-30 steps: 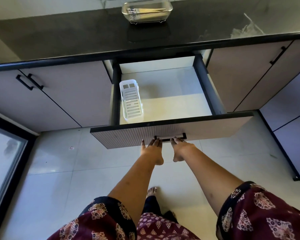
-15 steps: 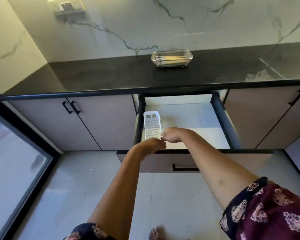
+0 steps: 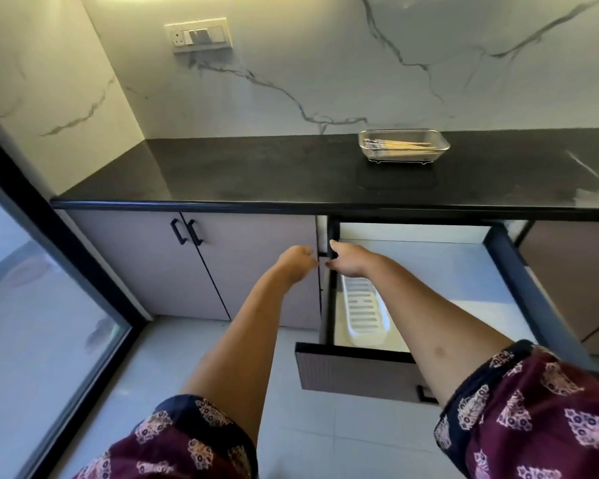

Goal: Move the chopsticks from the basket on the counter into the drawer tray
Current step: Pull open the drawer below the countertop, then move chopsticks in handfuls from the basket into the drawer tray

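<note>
Starting at the far left, a dark-framed glass door (image 3: 32, 305) runs down to the pale floor, and beside it a pair of closed cabinet doors (image 3: 187, 267) carry two black handles. The left hand (image 3: 296, 262) hangs in front of those doors with its fingers curled loosely inward, gripping nothing that shows. Just to its right, across the dark left wall of the open drawer (image 3: 509, 271), the right hand (image 3: 348, 259) reaches over the drawer's back corner, fingers bent downward (whether they pinch anything cannot be told). Below that hand a white slotted tray (image 3: 365, 312) lies along the drawer's left wall, its long axis running front to back, with part of it hidden under the forearm. Up on the black tabletop (image 3: 239, 174), well apart from both hands, a clear basket (image 3: 403, 146) stands near the marble wall. The chopsticks (image 3: 400, 145) lie flat inside it, long axis left to right, patterned ends at the left and bare wooden tips pointing right. No writing or brand can be read anywhere.
</note>
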